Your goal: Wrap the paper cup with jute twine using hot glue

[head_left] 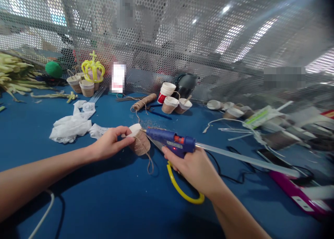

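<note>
Pinched in my left hand [112, 143] is a small paper cup [141, 145], tilted, its lower part brown and its rim white, with twine [150, 162] hanging off it. My right hand [193, 166] grips a blue hot glue gun [167, 139] with a small red light. The gun's nozzle points left and is at the cup's white rim; whether it touches I cannot tell. A long clear glue stick [235, 155] sticks out of the gun's back. Partly hidden under my right hand lie yellow-handled scissors [180, 188].
A twine roll [144, 101], pliers [161, 113] and finished-looking cups [171, 105] stand behind my hands. White lace [71, 127] lies left, near a yellow crown [93, 71]. At right are a purple power strip [297, 193] and black cable [232, 178]. Perforated metal [156, 40] borders the table.
</note>
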Available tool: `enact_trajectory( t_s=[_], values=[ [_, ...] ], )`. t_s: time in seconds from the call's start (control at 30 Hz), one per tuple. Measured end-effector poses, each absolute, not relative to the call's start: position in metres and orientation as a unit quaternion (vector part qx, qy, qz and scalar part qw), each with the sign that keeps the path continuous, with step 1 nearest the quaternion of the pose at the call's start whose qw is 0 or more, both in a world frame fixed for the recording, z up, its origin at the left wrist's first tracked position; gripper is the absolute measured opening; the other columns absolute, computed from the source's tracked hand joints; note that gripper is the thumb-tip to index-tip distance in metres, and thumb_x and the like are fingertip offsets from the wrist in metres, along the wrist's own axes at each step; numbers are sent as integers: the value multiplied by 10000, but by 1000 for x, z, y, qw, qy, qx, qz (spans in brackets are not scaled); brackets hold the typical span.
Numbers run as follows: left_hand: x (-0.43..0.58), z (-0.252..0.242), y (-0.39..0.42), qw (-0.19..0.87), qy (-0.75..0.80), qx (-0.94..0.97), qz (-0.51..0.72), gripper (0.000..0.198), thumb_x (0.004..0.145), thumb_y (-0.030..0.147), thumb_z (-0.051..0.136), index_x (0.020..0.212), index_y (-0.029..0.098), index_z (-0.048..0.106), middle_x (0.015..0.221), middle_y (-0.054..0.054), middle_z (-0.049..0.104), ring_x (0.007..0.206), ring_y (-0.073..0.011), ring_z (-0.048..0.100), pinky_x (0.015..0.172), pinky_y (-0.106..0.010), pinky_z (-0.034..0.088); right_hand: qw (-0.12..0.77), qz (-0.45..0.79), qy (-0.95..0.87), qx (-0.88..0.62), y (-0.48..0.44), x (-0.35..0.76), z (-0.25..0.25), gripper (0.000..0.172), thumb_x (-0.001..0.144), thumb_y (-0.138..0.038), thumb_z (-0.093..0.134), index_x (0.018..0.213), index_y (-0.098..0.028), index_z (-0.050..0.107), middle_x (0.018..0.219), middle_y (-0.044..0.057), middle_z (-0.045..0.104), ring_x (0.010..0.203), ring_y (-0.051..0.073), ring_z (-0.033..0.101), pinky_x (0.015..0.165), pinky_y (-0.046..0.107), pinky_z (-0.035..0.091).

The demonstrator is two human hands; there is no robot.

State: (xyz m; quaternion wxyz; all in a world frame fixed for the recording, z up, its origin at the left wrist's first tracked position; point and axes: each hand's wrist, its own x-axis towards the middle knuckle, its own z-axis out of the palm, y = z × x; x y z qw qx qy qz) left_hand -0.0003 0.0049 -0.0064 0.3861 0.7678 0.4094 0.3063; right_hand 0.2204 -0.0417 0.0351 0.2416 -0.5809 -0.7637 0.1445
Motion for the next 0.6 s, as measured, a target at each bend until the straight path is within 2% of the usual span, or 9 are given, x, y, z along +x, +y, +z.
enact_trajectory(
  t_s=[0.17, 0.3, 0.4, 0.5, 0.6],
  values=[
    [-1, -6, 6, 381, 411, 770, 305, 301, 815, 403, 429, 801, 136, 568, 796, -51, 650, 761, -174, 588, 715, -287, 462, 223, 155, -773, -574, -41, 220, 34, 256, 779, -316, 455, 620, -166, 590, 458, 4, 568, 429, 150, 540, 461, 262, 439],
    [-1, -6, 6, 380, 406, 772, 307, 301, 818, 403, 429, 790, 136, 565, 791, -49, 647, 766, -173, 584, 721, -281, 453, 214, 92, -789, -568, -40, 221, 35, 243, 776, -276, 465, 656, -142, 629, 509, 39, 597, 482, 170, 572, 491, 273, 448],
    [-1, -6, 5, 380, 408, 772, 305, 301, 817, 404, 432, 788, 135, 564, 787, -48, 644, 761, -172, 579, 712, -272, 450, 177, 41, -833, -523, -39, 226, 33, 286, 792, -235, 414, 759, -123, 675, 535, 64, 620, 479, 184, 577, 490, 289, 451],
    [-1, -6, 5, 379, 410, 772, 305, 299, 814, 404, 436, 795, 136, 566, 790, -47, 641, 758, -170, 575, 706, -267, 450, 159, -13, -873, -461, -40, 231, 30, 347, 809, -214, 349, 850, -136, 685, 596, 82, 654, 511, 200, 596, 490, 300, 455],
    [-1, -6, 5, 380, 410, 770, 307, 296, 814, 401, 435, 795, 135, 565, 794, -49, 639, 763, -170, 574, 713, -271, 452, 161, -37, -872, -460, -40, 232, 27, 348, 812, -230, 350, 862, -146, 684, 598, 78, 656, 524, 200, 598, 492, 299, 453]
  ],
)
